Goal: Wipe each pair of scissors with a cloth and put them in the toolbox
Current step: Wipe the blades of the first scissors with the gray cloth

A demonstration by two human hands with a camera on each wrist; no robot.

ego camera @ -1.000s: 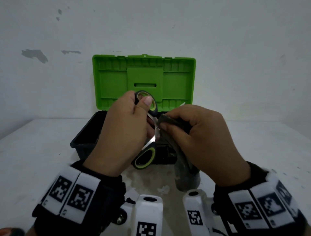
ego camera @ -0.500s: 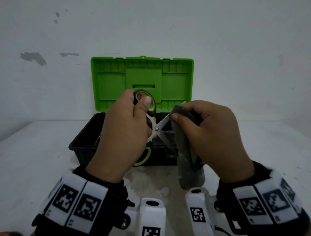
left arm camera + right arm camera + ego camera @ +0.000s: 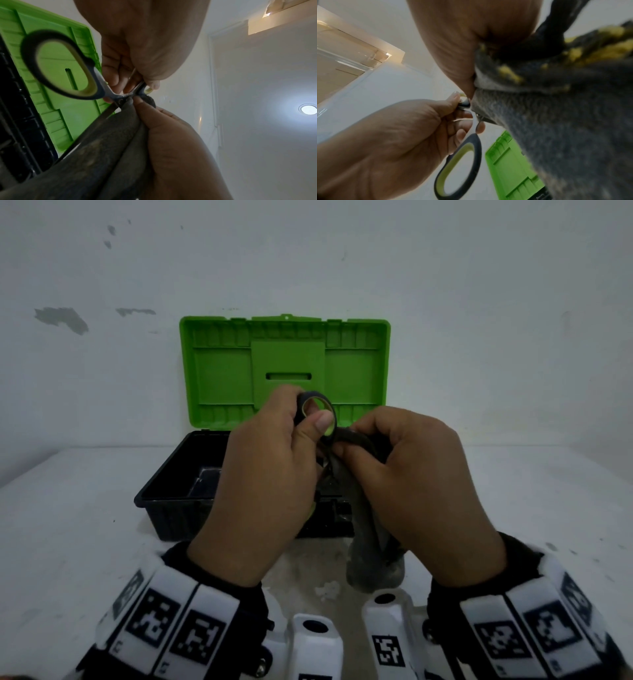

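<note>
My left hand [image 3: 308, 419] grips a pair of scissors [image 3: 313, 396] with black and green handles, held up in front of the toolbox [image 3: 171, 508]. The thumb presses on the upper handle ring. The scissors [image 3: 28, 54] are spread, and one bare blade runs beside the cloth [image 3: 102, 155]. My right hand [image 3: 349, 440] pinches the grey cloth [image 3: 371, 563] around the other blade, close to the pivot. The rest of the cloth hangs down below that hand. The lower handle ring [image 3: 476, 159] shows under the left hand's fingers [image 3: 462, 134].
The toolbox has a black base and its green lid [image 3: 222, 371] stands open against the white wall. It sits on a white table [image 3: 68, 525] with a stained patch [image 3: 329, 590] near me. White wrist cameras [image 3: 315, 642] fill the bottom edge.
The right hand has slid the cloth from the blade tip back to the pivot. The open blades that showed half a second ago are now hidden behind the hands and cloth.
</note>
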